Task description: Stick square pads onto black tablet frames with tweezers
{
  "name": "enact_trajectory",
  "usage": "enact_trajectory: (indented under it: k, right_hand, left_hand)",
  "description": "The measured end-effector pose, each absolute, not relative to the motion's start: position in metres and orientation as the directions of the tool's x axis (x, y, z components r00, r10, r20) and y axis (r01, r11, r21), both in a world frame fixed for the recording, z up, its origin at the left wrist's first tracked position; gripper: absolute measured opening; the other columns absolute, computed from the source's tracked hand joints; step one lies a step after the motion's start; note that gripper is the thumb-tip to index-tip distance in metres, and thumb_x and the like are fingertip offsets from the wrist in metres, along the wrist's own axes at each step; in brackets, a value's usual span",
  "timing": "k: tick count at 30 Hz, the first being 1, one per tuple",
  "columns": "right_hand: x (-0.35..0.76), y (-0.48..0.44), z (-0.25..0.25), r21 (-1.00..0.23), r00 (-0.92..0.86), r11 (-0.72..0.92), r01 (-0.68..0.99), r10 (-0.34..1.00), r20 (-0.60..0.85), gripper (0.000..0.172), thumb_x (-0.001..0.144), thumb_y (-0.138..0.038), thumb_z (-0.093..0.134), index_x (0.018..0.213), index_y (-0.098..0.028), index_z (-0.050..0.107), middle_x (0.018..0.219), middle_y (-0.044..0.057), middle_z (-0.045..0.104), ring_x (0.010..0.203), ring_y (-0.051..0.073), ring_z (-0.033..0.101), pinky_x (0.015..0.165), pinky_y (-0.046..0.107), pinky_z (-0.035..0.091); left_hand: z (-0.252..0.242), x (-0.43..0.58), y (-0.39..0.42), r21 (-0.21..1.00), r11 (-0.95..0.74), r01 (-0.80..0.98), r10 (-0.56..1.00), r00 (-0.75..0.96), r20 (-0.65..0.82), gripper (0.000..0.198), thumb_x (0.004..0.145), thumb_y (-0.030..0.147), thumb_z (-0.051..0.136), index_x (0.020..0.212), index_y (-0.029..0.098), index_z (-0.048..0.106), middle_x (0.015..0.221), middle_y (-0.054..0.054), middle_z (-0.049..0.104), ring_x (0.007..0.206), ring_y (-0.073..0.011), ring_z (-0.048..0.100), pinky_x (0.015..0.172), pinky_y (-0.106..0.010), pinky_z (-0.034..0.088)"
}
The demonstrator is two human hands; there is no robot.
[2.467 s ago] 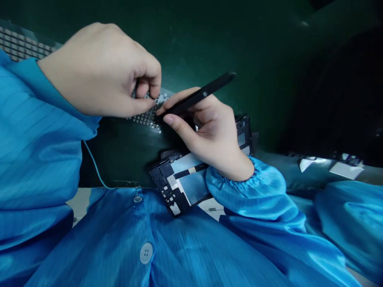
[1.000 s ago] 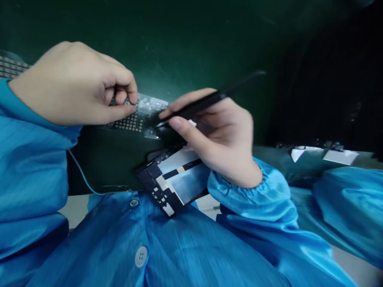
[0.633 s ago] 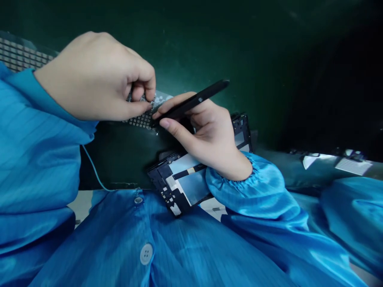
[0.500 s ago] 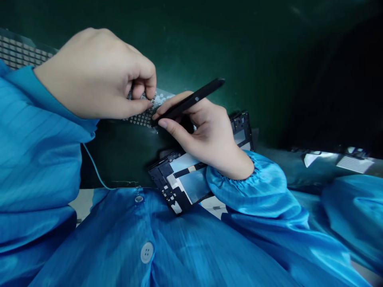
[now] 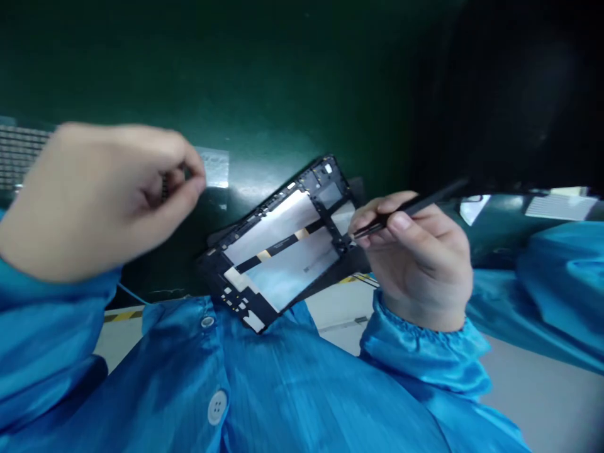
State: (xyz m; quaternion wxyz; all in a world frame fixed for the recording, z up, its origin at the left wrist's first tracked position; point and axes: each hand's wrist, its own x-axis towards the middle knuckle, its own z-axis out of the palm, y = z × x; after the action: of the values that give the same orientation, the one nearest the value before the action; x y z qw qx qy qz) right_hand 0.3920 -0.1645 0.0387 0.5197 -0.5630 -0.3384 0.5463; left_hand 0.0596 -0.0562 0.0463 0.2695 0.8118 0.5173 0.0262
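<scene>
My left hand hovers over a sheet of small dark square pads, thumb and forefinger pressed together. Anything held in that pinch is too small or hidden to make out. The clear end of the sheet shows past the fingertips. My right hand grips black tweezers, their tip pointing left at the right end of an opened tablet. A tiny pale bit may be at the tip; it is blurred. The tablet lies tilted, insides up, with silver panels and a dark ribbon strip across it.
Beneath everything is a dark green tabletop, with a yellow-black striped front edge. A large black object stands at right, white pieces beside it. Another blue sleeve shows at the right. A thin blue cord runs near my left sleeve.
My right hand has moved right and down with the tweezers, from the pad sheet to the tablet's right end. My left hand has drawn back leftward. More of the tablet now shows.
</scene>
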Motion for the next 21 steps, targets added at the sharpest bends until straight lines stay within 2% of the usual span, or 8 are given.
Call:
enact_trajectory:
  k: [2,3,5,8,12,15,17,21]
  right_hand:
    - [0.411,-0.188,0.037,-0.953,0.271,-0.257,-0.161,0.917,-0.293,0.013,0.086,-0.034,0.094,0.093,-0.026,0.086,0.083,0.000,0.081,0.073,0.012,0.071,0.061,0.018,0.059]
    - [0.418,-0.198,0.035,-0.948,0.297,-0.277,-0.153,0.903,-0.312,0.014,0.086,-0.035,0.094,0.093,-0.027,0.086,0.083,0.000,0.080,0.072,0.012,0.070,0.060,0.019,0.059]
    - [0.427,-0.212,0.029,-0.943,0.324,-0.302,-0.143,0.886,-0.333,0.012,0.087,-0.036,0.093,0.093,-0.028,0.086,0.086,0.000,0.081,0.073,0.012,0.070,0.062,0.021,0.059]
    - [0.433,-0.222,0.020,-0.945,0.338,-0.292,-0.145,0.883,-0.325,0.009,0.090,-0.034,0.091,0.095,-0.028,0.086,0.089,0.000,0.081,0.078,0.012,0.073,0.069,0.021,0.061]
    - [0.435,-0.224,0.013,-0.961,0.320,-0.251,-0.114,0.907,-0.275,0.015,0.093,-0.036,0.090,0.100,-0.027,0.082,0.092,-0.001,0.082,0.080,0.012,0.074,0.073,0.022,0.063]
    - [0.435,-0.223,0.012,-0.974,0.304,-0.224,0.011,0.929,-0.210,0.014,0.096,-0.036,0.087,0.104,-0.027,0.079,0.096,-0.001,0.083,0.086,0.014,0.077,0.078,0.026,0.066]
    - [0.434,-0.223,0.013,-0.972,0.289,-0.219,0.088,0.939,-0.185,0.013,0.097,-0.035,0.085,0.105,-0.028,0.078,0.098,0.000,0.083,0.091,0.016,0.079,0.080,0.029,0.067]
    - [0.432,-0.223,0.012,-0.974,0.307,-0.174,0.147,0.944,-0.122,0.009,0.100,-0.029,0.081,0.107,-0.028,0.077,0.100,0.001,0.083,0.096,0.017,0.080,0.086,0.033,0.068]
  left_hand:
    - [0.046,0.072,-0.074,0.494,-0.401,0.771,0.808,0.552,-0.207,0.076,0.097,0.079,0.031,0.101,0.021,0.080,0.077,0.003,0.061,0.066,-0.0114,0.060,0.082,-0.038,0.061]
    - [0.044,0.078,-0.079,0.513,-0.422,0.747,0.784,0.585,-0.207,0.075,0.097,0.080,0.031,0.096,0.022,0.079,0.073,0.002,0.062,0.060,-0.0125,0.057,0.071,-0.032,0.055]
    - [0.041,0.087,-0.085,0.548,-0.387,0.741,0.753,0.598,-0.276,0.070,0.097,0.079,0.034,0.095,0.024,0.079,0.075,0.000,0.067,0.060,-0.0152,0.058,0.061,-0.029,0.045]
    - [0.039,0.093,-0.082,0.539,-0.353,0.764,0.746,0.578,-0.331,0.061,0.097,0.075,0.041,0.095,0.027,0.078,0.082,-0.001,0.072,0.067,-0.0169,0.063,0.061,-0.030,0.044]
    - [0.038,0.091,-0.079,0.543,-0.343,0.767,0.736,0.578,-0.352,0.056,0.097,0.075,0.047,0.093,0.028,0.077,0.080,0.001,0.071,0.066,-0.0157,0.064,0.058,-0.030,0.046]
    - [0.032,0.083,-0.080,0.528,-0.349,0.774,0.743,0.572,-0.347,0.059,0.096,0.082,0.051,0.096,0.029,0.077,0.082,0.004,0.071,0.064,-0.0125,0.063,0.057,-0.027,0.048]
    - [0.026,0.077,-0.081,0.476,-0.381,0.793,0.754,0.564,-0.337,0.065,0.096,0.087,0.049,0.104,0.029,0.078,0.085,0.006,0.072,0.066,-0.0080,0.062,0.060,-0.021,0.046]
    - [0.022,0.070,-0.079,0.444,-0.381,0.811,0.760,0.548,-0.349,0.074,0.093,0.094,0.047,0.111,0.030,0.079,0.086,0.010,0.071,0.068,-0.0025,0.060,0.067,-0.016,0.044]
